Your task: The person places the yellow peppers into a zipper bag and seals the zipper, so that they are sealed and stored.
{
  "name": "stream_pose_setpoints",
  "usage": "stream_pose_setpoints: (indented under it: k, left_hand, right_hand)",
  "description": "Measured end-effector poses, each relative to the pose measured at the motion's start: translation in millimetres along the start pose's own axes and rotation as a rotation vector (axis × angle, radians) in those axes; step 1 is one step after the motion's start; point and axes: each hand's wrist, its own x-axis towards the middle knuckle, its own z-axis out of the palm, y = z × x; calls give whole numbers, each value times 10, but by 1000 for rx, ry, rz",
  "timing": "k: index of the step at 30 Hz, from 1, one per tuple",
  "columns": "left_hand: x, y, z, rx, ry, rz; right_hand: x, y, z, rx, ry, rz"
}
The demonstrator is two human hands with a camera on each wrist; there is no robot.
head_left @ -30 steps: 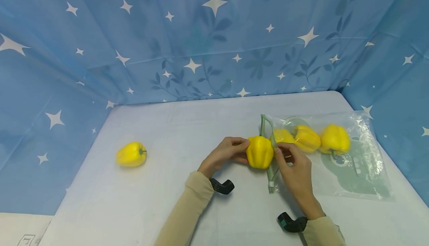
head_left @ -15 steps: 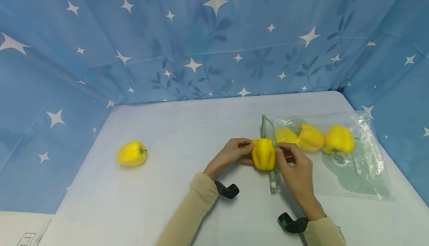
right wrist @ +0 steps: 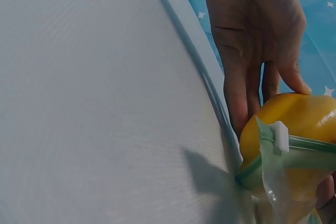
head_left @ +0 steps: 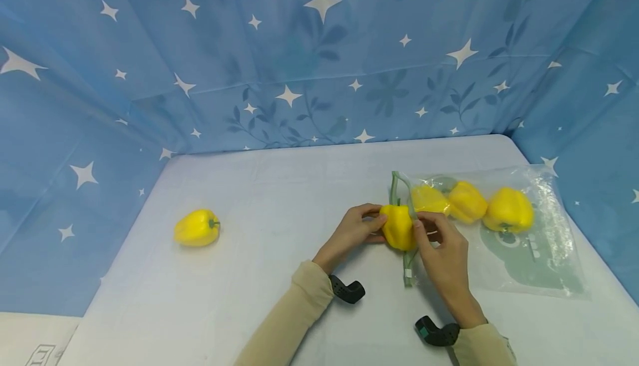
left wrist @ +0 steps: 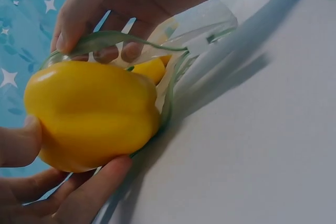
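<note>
A yellow bell pepper (head_left: 397,232) is at the mouth of a clear zip bag (head_left: 529,272) with a green rim. My left hand (head_left: 349,235) holds that pepper between thumb and fingers; in the left wrist view the pepper (left wrist: 92,111) stands partly in the opening. My right hand (head_left: 445,249) pinches the green rim (left wrist: 105,39) at the opening's right side, keeping it apart. Inside the bag lie three more yellow peppers, a near one (head_left: 430,199), a middle one (head_left: 467,202) and a far one (head_left: 508,211). The bag's white slider (right wrist: 281,136) shows in the right wrist view.
Another yellow bell pepper (head_left: 196,228) lies on its side at the left of the white table (head_left: 239,299). Blue curtains (head_left: 279,39) with white stars stand behind the table and along both sides.
My left hand has moved right with the pepper, bringing it into the bag's mouth. Peppers inside the bag have shifted slightly right. My right hand has hardly moved.
</note>
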Motion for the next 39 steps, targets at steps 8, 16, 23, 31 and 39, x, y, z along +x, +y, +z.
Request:
stream_pose_setpoints:
  k: [8,16,23,31,39]
  left_hand:
    - [8,39,-87,43,-88,9]
    - [-24,86,-281,264,-125,99]
    - [-42,120,-321,407,-143,112]
    - [-80,158,-360,531,-294,145]
    - [-82,148,-354,601,-327,208]
  right_hand:
    - [13,13,9,0,-6,-1]
    - [12,17,16,-7,-8,4]
    - [7,13,9,-3,5,-18]
    - [-2,8,9,-12,5,-3]
    - [-11,5,12,-4,4,-24]
